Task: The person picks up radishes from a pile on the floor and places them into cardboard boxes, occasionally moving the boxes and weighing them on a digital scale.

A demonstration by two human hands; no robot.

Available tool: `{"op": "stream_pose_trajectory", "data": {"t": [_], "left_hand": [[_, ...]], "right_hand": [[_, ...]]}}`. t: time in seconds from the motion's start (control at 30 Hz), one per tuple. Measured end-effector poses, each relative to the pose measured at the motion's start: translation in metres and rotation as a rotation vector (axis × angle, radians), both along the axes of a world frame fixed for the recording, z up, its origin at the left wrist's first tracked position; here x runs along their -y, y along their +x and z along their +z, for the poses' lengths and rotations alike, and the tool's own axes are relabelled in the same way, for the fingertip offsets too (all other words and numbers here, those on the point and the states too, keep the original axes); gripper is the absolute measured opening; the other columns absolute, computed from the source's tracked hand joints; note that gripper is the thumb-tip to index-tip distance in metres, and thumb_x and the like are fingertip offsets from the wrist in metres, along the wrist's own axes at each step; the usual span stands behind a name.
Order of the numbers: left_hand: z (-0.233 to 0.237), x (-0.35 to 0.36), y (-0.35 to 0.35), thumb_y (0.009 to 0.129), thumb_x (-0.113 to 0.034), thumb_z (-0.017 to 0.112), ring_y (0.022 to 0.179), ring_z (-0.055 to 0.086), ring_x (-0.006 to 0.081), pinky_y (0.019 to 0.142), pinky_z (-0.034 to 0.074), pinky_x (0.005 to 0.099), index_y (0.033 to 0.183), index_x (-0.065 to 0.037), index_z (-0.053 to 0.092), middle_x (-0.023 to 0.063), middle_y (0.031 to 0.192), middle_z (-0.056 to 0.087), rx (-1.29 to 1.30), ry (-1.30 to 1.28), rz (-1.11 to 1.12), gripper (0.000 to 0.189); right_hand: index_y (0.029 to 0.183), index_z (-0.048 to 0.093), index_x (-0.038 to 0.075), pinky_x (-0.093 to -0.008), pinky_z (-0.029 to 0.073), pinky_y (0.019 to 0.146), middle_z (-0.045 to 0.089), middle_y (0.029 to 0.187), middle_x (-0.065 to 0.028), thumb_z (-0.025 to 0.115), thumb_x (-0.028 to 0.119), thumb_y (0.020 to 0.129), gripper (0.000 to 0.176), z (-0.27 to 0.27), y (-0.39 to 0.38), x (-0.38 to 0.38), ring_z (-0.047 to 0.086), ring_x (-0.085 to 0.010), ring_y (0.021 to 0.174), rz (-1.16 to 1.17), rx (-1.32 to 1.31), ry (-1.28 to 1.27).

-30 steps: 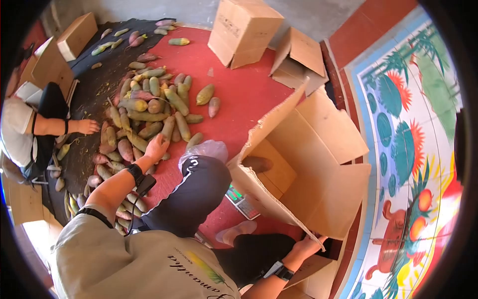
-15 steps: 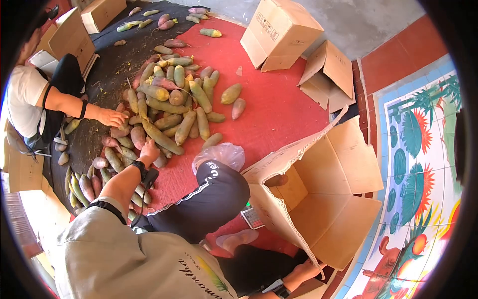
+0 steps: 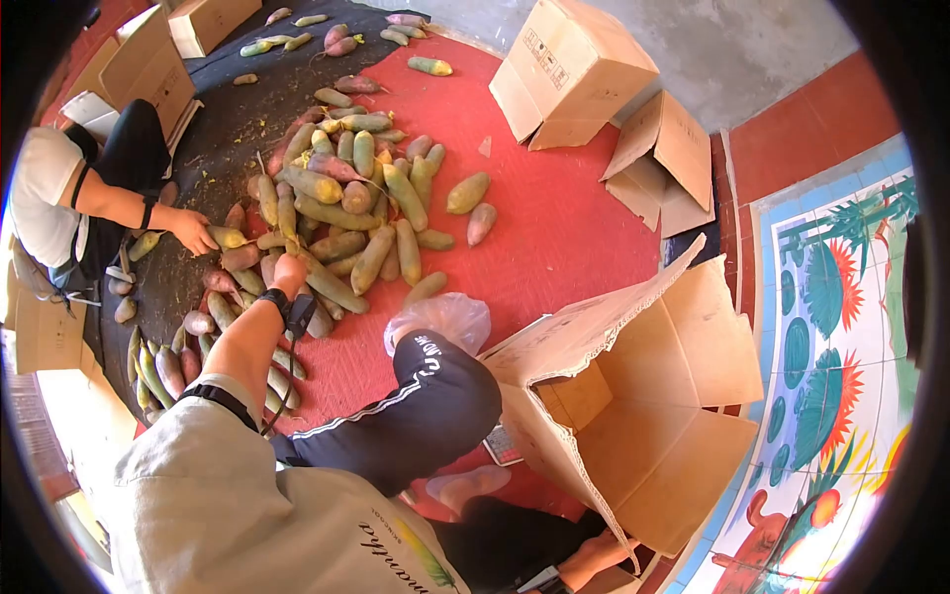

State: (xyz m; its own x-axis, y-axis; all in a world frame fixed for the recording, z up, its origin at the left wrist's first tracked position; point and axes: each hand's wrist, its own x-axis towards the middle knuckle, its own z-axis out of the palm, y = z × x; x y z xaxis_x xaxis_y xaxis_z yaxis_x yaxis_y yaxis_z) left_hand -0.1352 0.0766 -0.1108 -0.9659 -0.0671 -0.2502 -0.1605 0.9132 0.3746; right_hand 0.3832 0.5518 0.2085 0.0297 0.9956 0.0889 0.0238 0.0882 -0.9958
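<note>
My left hand (image 3: 289, 272) reaches into a pile of long green and reddish radishes (image 3: 371, 259). Its back faces me, and the fingers are hidden, so what it grips does not show. Low at the right, my right hand (image 3: 598, 557) grips the lower edge of a large open cardboard box (image 3: 683, 431). The box tilts with its mouth toward me; part of its inside is hidden by the near flap.
A co-worker's hand (image 3: 193, 234) is at a yellowish-green radish (image 3: 228, 238) across the pile. Two cardboard boxes (image 3: 569, 74) (image 3: 665, 158) stand by the wall. A clear plastic bag (image 3: 460, 317) lies near my knee. Painted tiles (image 3: 831, 396) line the right side.
My left hand has shifted slightly up and left among the radishes. The co-worker's hand has drawn back with a radish. A brownish thing seen inside the large box is out of sight now.
</note>
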Motion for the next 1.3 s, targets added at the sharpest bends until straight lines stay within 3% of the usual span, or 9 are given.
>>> {"op": "stream_pose_trajectory", "data": {"t": [0.23,0.3,0.47,0.7,0.9,1.1,1.17,1.23,1.3], "left_hand": [[0.037,-0.008,0.016,0.076,-0.022,0.054,0.087,0.059,0.0325,0.074,0.048,0.0378,0.089,-0.001,0.062,0.0186,0.090,0.061,0.168,-0.195,-0.002,0.026],[0.036,0.001,0.031,0.075,-0.019,0.055,0.084,0.060,0.0296,0.071,0.049,0.0364,0.086,-0.002,0.064,0.0160,0.089,0.062,0.289,-0.460,-0.690,0.022],[0.053,-0.016,0.103,0.072,-0.020,0.059,0.079,0.063,0.0195,0.063,0.052,0.0310,0.088,-0.014,0.067,0.0033,0.087,0.064,0.382,-0.669,-0.954,0.019],[0.061,-0.036,0.129,0.078,-0.020,0.052,0.073,0.063,0.0205,0.063,0.050,0.0318,0.091,-0.013,0.064,0.0050,0.077,0.063,0.184,-0.181,-1.231,0.019],[0.161,-0.085,0.113,0.084,-0.015,0.043,0.055,0.057,0.0175,0.057,0.045,0.0302,0.072,-0.003,0.059,0.0055,0.058,0.057,0.382,0.574,-0.270,0.023],[0.181,-0.094,0.093,0.086,-0.016,0.045,0.073,0.053,0.0130,0.069,0.042,0.0280,0.075,-0.004,0.058,0.0030,0.074,0.057,0.215,0.784,-0.260,0.021],[0.176,-0.096,0.090,0.086,-0.017,0.046,0.073,0.053,0.0141,0.070,0.043,0.0284,0.075,-0.003,0.058,0.0030,0.077,0.055,-0.337,0.541,-0.521,0.022],[0.192,-0.106,0.093,0.089,-0.019,0.043,0.076,0.052,0.0129,0.074,0.042,0.0268,0.080,-0.002,0.057,0.0010,0.080,0.054,-0.351,0.489,-0.493,0.023],[0.219,-0.120,0.098,0.089,-0.022,0.043,0.080,0.052,0.0120,0.075,0.041,0.0246,0.090,-0.003,0.057,0.0003,0.080,0.053,0.226,1.117,-0.115,0.023]], "right_hand": [[0.119,0.040,0.002,-0.0340,0.040,0.085,0.047,0.113,-0.0144,0.041,0.024,0.088,0.039,-0.006,0.005,-0.004,0.047,-0.0236,0.103,0.087,0.086,0.065],[0.119,0.040,0.002,-0.0337,0.040,0.084,0.047,0.113,-0.0142,0.041,0.024,0.088,0.038,-0.005,0.005,-0.004,0.048,-0.0234,0.102,0.092,0.061,0.060],[0.116,0.042,0.002,-0.0329,0.041,0.082,0.048,0.111,-0.0138,0.041,0.024,0.088,0.036,0.005,-0.011,0.014,0.049,-0.0228,0.099,0.103,0.252,0.234],[0.118,0.039,-0.003,-0.0343,0.042,0.083,0.048,0.112,-0.0174,0.043,0.015,0.087,0.036,0.007,-0.013,0.013,0.050,-0.0237,0.098,0.087,0.203,0.203],[0.119,0.038,-0.002,-0.0333,0.043,0.084,0.048,0.112,-0.0161,0.043,0.013,0.087,0.036,0.018,-0.024,0.022,0.051,-0.0225,0.099,0.081,0.203,0.176],[0.119,0.042,0.006,-0.0281,0.043,0.081,0.050,0.112,-0.0090,0.039,0.024,0.091,0.033,0.021,-0.027,0.020,0.051,-0.0181,0.099,0.051,0.034,0.106],[0.119,0.042,0.007,-0.0279,0.044,0.080,0.050,0.111,-0.0086,0.038,0.024,0.092,0.033,0.026,-0.029,0.021,0.052,-0.0174,0.098,0.014,-0.085,-0.010],[0.119,0.042,0.006,-0.0279,0.044,0.080,0.051,0.111,-0.0085,0.037,0.024,0.092,0.033,0.021,-0.022,0.019,0.052,-0.0173,0.097,0.060,-0.062,0.022],[0.119,0.042,0.006,-0.0280,0.044,0.079,0.051,0.110,-0.0084,0.036,0.024,0.092,0.033,0.018,-0.019,0.017,0.052,-0.0173,0.096,0.102,-0.039,0.057]]}}
